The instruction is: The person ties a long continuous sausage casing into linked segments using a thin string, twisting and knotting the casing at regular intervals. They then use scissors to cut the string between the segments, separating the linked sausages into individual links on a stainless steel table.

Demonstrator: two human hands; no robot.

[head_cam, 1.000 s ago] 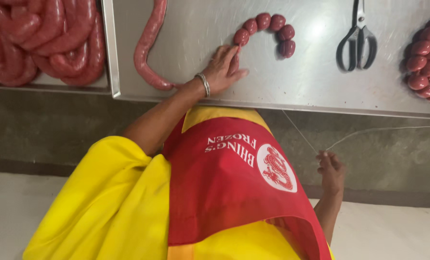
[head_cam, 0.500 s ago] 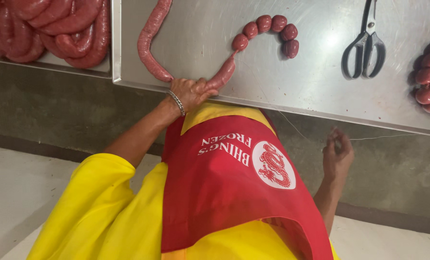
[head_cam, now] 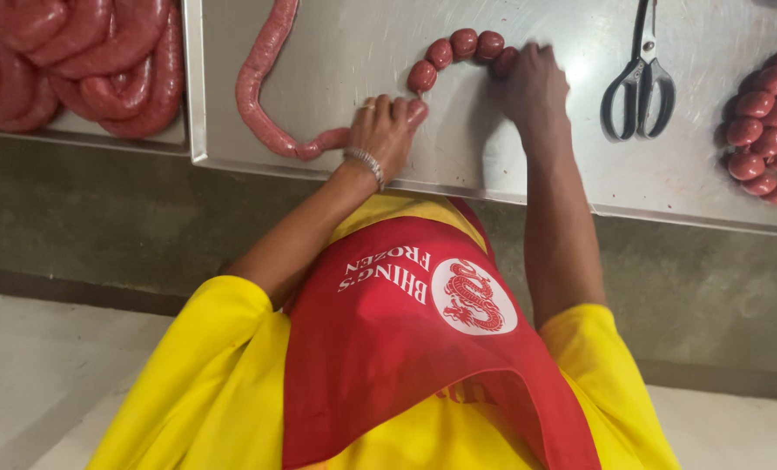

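— Head view: what do my hands hold?
— My left hand (head_cam: 386, 130) is closed around the long sausage (head_cam: 262, 96) near the front edge of the steel bench (head_cam: 362, 43). My right hand (head_cam: 536, 87) presses on the end of the tied links (head_cam: 458, 48); its grip I cannot tell.
— And beside them?
— Scissors (head_cam: 636, 83) lie to the right.

On my feed the light was even and fairly bright, with a soft sheen across the brushed stainless-steel tabletop (head_cam: 353, 52). The right hand (head_cam: 534, 87) was smeared by motion blur and threw a faint shadow to its left. The left hand (head_cam: 386, 130) was sharp.
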